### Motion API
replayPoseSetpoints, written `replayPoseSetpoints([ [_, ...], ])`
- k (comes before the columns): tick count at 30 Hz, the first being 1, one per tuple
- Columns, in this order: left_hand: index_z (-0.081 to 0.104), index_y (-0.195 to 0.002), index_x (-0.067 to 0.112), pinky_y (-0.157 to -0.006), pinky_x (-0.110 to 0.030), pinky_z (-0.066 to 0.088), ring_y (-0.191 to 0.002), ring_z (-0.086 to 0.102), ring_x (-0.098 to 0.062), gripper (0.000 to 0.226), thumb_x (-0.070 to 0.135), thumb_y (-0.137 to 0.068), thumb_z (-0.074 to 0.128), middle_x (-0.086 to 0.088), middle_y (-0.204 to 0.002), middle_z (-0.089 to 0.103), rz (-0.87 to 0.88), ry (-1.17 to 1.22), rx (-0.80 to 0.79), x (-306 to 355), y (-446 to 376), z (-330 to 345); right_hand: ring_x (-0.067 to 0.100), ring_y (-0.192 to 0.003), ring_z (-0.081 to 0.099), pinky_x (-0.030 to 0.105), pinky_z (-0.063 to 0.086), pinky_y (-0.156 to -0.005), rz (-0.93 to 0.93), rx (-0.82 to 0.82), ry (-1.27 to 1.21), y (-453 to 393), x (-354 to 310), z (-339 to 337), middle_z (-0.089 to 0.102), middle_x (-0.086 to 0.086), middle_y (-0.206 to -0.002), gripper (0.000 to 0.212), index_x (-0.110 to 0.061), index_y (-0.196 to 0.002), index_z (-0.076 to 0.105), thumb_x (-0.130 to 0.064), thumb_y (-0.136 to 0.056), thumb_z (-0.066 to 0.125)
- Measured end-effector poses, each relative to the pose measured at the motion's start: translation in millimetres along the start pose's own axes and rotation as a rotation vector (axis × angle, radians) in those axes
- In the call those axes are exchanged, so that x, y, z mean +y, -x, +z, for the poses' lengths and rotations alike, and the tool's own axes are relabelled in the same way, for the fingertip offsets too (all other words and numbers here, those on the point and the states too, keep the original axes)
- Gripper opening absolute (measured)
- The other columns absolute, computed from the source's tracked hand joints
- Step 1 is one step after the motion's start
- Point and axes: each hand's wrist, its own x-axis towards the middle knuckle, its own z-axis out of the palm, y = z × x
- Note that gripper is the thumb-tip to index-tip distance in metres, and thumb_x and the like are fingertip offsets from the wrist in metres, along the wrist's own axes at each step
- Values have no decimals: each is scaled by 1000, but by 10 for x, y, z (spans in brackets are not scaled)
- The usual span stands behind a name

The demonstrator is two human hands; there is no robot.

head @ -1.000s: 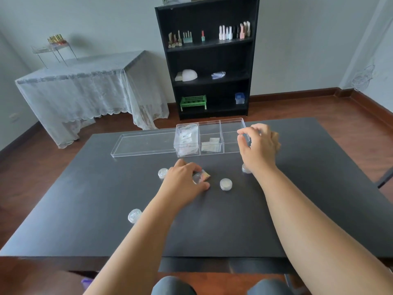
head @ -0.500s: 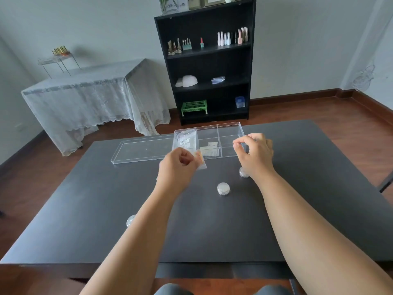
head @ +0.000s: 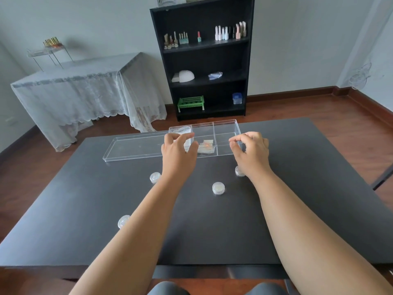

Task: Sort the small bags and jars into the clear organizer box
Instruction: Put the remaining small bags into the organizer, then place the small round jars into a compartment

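Four jars (head: 218, 188) remain on the bench (head: 85, 209). The left hand (head: 177, 153), fingers spread, hovers over the organizer box (head: 225, 133); the right hand (head: 251, 152) pinches its front wall. Bags (head: 205, 146) should drop flat, clear of dividers.

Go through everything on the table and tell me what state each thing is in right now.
Organizer box: open, lid off.
Lid: flat on the table, left of the box.
Left compartment: holds clear bags.
Middle compartment: small bags inside.
Right compartment: looks empty.
Four jars: closed, on the table, outside the box.
Left hand: fingers spread, holding nothing.
Right hand: fingers curled at the box's right end; whether it has a grip is unclear.
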Motion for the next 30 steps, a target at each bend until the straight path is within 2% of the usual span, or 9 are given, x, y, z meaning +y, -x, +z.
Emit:
replayPoseSetpoints([
  [3,63,-111,35,-82,-21,41,-97,48,-9,21,30,-91,59,10,-110,49,130,80,57,12,267,-25,22,-112,42,26,27,-85,-9,-6,-51,-8,2,-27,53,3,-121,19,-28,-108,67,-30,-94,54],
  [6,64,-102,34,-70,-10,38,-78,52,-1,14,36,-88,60,16,-98,52,299,90,-117,-20,646,36,19,-108,43,27,33,-83,41,7,-243,27,12,-116,49,-3,-117,18,-29,-107,58,-25,-90,59],
  [10,56,-119,40,-84,-18,42,-101,47,-5,45,65,-82,55,16,-112,46,387,-42,-298,-121,896,98,19,-92,54,21,37,-63,141,-27,-264,108,81,-288,50,-2,-103,20,-23,-93,48,-30,-84,65],
  [13,52,-125,42,-91,-22,40,-105,44,-9,50,61,-80,59,16,-115,47,435,-116,-312,-116,908,98,14,-76,56,25,40,-58,107,-168,-213,248,158,-437,57,-5,-83,31,-26,-78,47,-43,-76,73],
  [16,57,-123,36,-92,-28,45,-103,51,-12,37,40,-86,62,13,-110,53,448,-97,-279,-114,906,136,3,-78,54,18,38,-58,-6,-298,-88,416,190,-513,57,-14,-85,36,-35,-78,52,-51,-65,82],
  [18,60,-118,32,-87,-29,49,-98,55,-8,33,32,-86,65,13,-107,55,419,-21,-238,-108,877,148,-1,-81,53,14,35,-60,-84,-319,-41,465,187,-496,56,-14,-88,31,-36,-77,56,-43,-67,84],
  [22,62,-107,30,-77,-12,45,-87,55,3,25,28,-84,68,17,-102,59,355,144,-84,53,701,200,1,-76,55,14,34,-58,-97,-245,-22,470,178,-462,56,-12,-81,23,-33,-70,55,-33,-77,77],
  [26,58,-102,26,-73,-14,44,-85,53,-2,18,23,-86,66,17,-97,55,379,138,-43,345,422,341,3,-72,56,15,34,-54,-45,-214,-18,474,161,-477,56,-15,-78,23,-35,-73,51,-35,-75,74],
  [30,57,-99,21,-73,-26,43,-94,54,-16,13,24,-88,63,8,-104,57,353,27,-44,516,76,484,5,-69,55,15,36,-55,-47,-165,-68,477,172,-494,55,-14,-74,24,-33,-73,52,-31,-76,75],
])
